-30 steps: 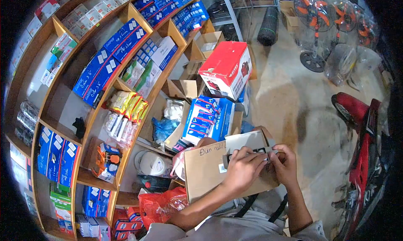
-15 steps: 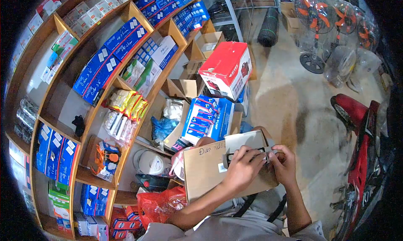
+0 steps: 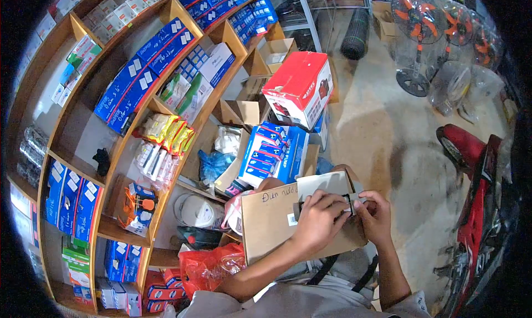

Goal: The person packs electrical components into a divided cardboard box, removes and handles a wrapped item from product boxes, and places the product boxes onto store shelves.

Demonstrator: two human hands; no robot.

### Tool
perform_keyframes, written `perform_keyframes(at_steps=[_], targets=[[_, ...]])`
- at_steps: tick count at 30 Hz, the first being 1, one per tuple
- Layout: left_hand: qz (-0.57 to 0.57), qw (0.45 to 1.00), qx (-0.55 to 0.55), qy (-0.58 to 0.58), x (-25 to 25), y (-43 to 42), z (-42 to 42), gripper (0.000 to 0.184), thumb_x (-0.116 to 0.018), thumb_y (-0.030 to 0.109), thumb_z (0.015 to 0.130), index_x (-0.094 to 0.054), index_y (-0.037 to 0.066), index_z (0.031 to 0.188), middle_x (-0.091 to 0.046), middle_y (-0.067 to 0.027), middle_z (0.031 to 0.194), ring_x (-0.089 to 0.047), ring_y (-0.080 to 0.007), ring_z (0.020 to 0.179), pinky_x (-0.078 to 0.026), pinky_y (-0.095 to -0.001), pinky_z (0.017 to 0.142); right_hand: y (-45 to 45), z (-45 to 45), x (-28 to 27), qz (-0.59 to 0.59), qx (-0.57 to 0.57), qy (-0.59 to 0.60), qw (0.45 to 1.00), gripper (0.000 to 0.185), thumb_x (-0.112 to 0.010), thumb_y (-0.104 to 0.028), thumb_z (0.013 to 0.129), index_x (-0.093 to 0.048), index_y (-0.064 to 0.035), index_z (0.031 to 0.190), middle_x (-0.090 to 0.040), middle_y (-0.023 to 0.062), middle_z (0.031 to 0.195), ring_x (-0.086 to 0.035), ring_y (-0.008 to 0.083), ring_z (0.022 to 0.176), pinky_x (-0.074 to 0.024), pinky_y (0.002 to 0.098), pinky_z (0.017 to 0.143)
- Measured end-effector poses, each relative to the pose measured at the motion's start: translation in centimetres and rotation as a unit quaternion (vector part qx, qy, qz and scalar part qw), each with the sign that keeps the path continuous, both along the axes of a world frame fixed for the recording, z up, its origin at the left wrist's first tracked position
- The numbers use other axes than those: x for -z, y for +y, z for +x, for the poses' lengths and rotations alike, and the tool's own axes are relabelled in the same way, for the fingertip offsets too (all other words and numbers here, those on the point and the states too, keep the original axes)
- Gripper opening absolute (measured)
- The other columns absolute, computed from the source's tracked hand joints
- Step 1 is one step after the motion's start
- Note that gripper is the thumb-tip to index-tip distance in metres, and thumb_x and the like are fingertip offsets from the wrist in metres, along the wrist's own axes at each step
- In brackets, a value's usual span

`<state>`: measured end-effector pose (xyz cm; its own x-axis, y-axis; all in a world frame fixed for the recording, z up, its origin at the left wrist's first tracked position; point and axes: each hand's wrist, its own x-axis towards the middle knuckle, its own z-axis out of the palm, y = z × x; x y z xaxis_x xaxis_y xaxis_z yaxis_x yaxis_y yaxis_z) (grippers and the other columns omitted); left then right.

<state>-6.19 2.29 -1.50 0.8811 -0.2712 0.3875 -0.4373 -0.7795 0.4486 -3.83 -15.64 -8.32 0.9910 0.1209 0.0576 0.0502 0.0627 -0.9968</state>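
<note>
A cardboard box with handwriting on its flap lies across my lap, a paler flap at its far edge. Over the box, my left hand curls around a dark, elongated piece, whose end shows left of the fingers. My right hand is closed at the piece's other end, thumb and fingers pinching a small greyish part. Both hands nearly meet, and the fingers hide most of the piece, so its kind is unclear.
Wooden shelves with blue boxes curve along the left. Ahead stand a red-and-white carton and a blue pump box. A red plastic bag lies at left. A red motorbike and fans stand at right.
The fingers of my left hand have shifted slightly over the dark piece. My right hand keeps its pinch in nearly the same place, and the view has tilted a little.
</note>
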Motion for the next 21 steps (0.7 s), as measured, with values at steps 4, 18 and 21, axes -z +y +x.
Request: perform_keyframes(at_steps=[4, 18, 21], targets=[[0.002, 0.998, -0.016, 0.067, -1.0, -0.2, 0.4, 0.018, -0.080, 0.017, 0.080, -0.078, 0.007, 0.095, -0.071, -0.0061, 0.108, -0.060, -0.0284, 0.107, -0.047, -0.0419, 0.099, 0.1, -0.1, -0.5, 0.023, -0.006, 0.021, 0.999, 0.016, -0.069, -0.006, 0.097, -0.061, -0.0042, 0.111, -0.062, -0.0001, 0.068, -0.059, 0.0077, 0.058, -0.0452, 0.0254, 0.054], [0.024, 0.999, 0.024, -0.029, -1.7, 1.3, -2.5, 0.023, -0.075, 0.014, 0.086, -0.076, 0.010, 0.108, -0.067, -0.0043, 0.121, -0.057, -0.0291, 0.114, -0.045, -0.0426, 0.100, 1.3, 0.5, -3.0, -0.082, 0.044, -0.147, 0.985, 0.015, -0.069, -0.013, 0.095, -0.069, 0.0008, 0.101, -0.068, 0.0103, 0.100, -0.067, 0.0195, 0.090, -0.0521, 0.0322, 0.077], [-0.001, 0.992, -0.057, -0.109, -2.6, 4.8, -3.6, 0.025, -0.063, 0.003, 0.092, -0.071, 0.006, 0.115, -0.063, -0.0136, 0.130, -0.058, -0.0314, 0.118, -0.044, -0.0429, 0.100, 1.5, 0.8, -2.7, -0.102, 0.015, -0.175, 0.979, 0.015, -0.069, -0.012, 0.092, -0.072, 0.0010, 0.098, -0.065, 0.0173, 0.117, -0.064, 0.0278, 0.107, -0.0505, 0.0376, 0.090]])
